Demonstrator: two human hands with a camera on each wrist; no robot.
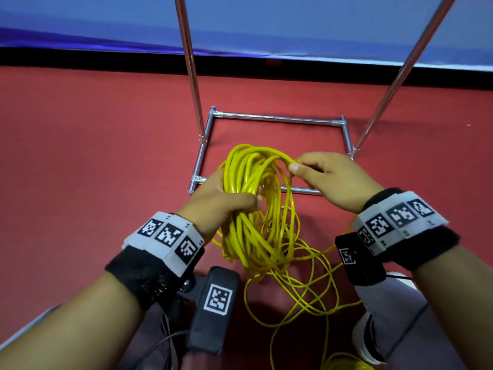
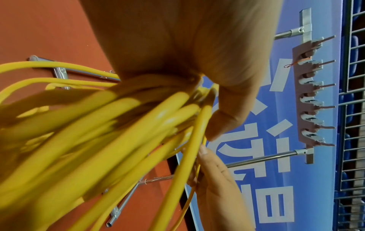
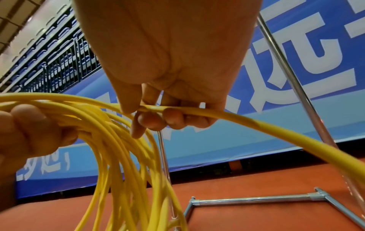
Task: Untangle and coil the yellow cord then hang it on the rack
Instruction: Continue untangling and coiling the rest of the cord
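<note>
The yellow cord (image 1: 256,209) hangs as a bundle of several loops in front of me. My left hand (image 1: 226,198) grips the top of that bundle, fingers curled round the strands (image 2: 138,118). My right hand (image 1: 320,174) pinches a single strand (image 3: 197,111) at the bundle's upper right, thumb above and fingers below. Loose cord (image 1: 306,297) trails in tangled loops to the floor below the hands. The metal rack's base frame (image 1: 277,118) lies on the floor just beyond, its two poles (image 1: 190,62) rising past the hands. The rack's hook bar (image 2: 308,100) shows in the left wrist view.
Red floor (image 1: 80,145) spreads all around. A blue banner wall (image 1: 293,22) with a black base strip stands behind the rack. More yellow cord (image 1: 344,363) lies at the bottom edge near a shoe (image 1: 365,340). Railings and seats (image 3: 49,59) rise behind the banner.
</note>
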